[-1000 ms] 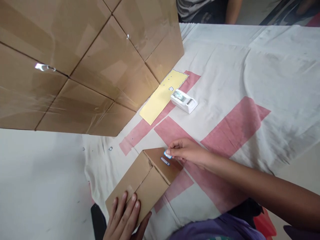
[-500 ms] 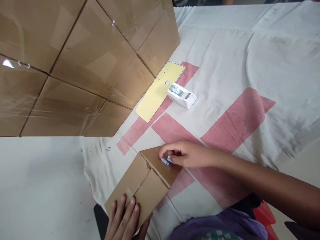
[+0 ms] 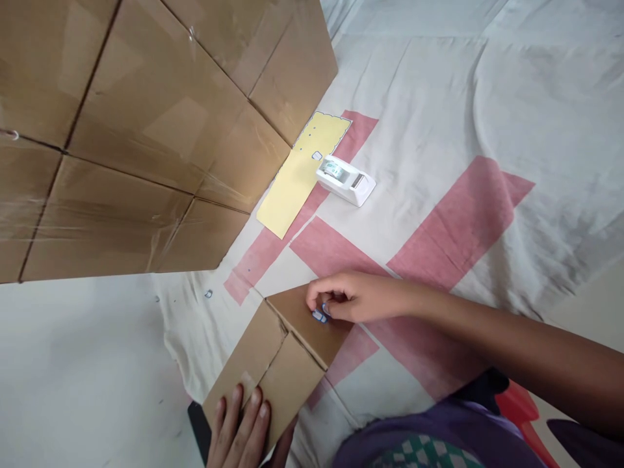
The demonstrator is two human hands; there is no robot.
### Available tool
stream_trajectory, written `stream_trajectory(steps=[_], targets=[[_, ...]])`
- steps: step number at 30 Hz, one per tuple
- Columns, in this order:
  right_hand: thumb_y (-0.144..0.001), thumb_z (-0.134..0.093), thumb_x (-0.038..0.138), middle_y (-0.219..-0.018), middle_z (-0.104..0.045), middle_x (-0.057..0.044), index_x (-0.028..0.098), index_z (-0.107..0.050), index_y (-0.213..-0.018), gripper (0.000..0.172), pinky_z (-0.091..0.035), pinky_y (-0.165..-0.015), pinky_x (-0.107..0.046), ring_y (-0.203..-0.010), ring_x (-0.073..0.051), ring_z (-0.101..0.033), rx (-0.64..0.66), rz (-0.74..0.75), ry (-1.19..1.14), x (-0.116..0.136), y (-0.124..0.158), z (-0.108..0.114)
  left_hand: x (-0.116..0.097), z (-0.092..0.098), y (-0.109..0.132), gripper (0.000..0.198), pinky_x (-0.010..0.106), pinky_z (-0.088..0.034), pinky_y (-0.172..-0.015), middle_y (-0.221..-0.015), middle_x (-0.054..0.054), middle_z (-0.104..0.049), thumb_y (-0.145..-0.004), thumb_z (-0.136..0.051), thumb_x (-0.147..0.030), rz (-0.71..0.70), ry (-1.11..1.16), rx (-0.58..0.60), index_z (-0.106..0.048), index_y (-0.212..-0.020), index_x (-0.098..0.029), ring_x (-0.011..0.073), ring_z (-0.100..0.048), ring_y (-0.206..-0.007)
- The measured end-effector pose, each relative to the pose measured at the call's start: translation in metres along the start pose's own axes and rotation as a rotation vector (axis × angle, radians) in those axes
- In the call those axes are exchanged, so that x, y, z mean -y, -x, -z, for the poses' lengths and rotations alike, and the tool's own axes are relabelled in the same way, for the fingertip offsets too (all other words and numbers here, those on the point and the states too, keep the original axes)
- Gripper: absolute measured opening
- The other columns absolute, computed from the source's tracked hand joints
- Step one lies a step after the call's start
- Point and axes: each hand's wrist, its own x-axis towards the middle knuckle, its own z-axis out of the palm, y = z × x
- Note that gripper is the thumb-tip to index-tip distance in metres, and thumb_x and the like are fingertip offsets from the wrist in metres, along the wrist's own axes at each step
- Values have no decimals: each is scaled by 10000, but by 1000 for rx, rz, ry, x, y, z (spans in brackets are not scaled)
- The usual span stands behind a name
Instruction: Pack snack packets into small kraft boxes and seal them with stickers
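White-and-pink cloth bears a large cardboard stack, yellow paper at its foot, a tape dispenser beside that. Left hand clasps the small box; right hand curls at blue-edged labels on its end, pinching or not, I cannot tell. The right forefinger reaches farther across than a second ago.
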Motion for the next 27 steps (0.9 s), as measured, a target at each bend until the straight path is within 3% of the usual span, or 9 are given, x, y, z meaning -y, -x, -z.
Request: stream_trajectory(steps=[3,8,13,19,24,27], targets=[[-810,-496,22,-740,-513,44,195,-566,-884,200,-327,-582,-206,-630,-92,-421,-15,12,4,-1,-1,0,2,0,1,812,554,-461,-1130,-1314,142,-682,-644,-889,-80,-6,-3,-1,-577,-1385,-195,340,-594,-1290],[-828,-504,31,-762,-520,41,207,-603,-1070,316,-348,-608,-201,-651,-96,-451,-12,14,-13,-6,-3,-1,4,0,1,828,545,-460,-1133,-1293,142,-694,-636,-895,-83,-28,-5,-12,-572,-1390,-191,335,-594,-1290],[-871,-519,71,-716,-475,50,184,-581,-941,147,-310,-565,-201,-605,-88,-403,18,63,16,-7,-5,0,5,0,0,855,526,-457,-1138,-1300,144,-686,-628,-902,-91,-46,-10,-4,-561,-1406,-188,332,-589,-1294],[-956,-473,129,-874,-631,6,189,-568,-919,119,-355,-638,-220,-683,-103,-489,0,94,137,-4,-6,4,3,-1,-4,842,508,-455,-1143,-1337,125,-655,-642,-884,-70,-44,-6,-20,-563,-1408,-203,317,-584,-1299],[-974,-470,151,-885,-649,-11,186,-572,-948,111,-360,-651,-238,-723,-127,-514,-39,49,232,4,-1,4,2,-3,-11,895,463,-424,-1176,-1288,127,-690,-616,-882,-30,-60,14,-44,-540,-1430,-182,291,-554,-1337],[-979,-475,178,-865,-631,-13,180,-556,-916,103,-387,-678,-248,-743,-134,-526,-104,81,243,19,6,10,3,-6,-13,894,441,-393,-1195,-1153,129,-758,-631,-875,-25,-74,22,-54,-525,-1441,-171,260,-524,-1370]])
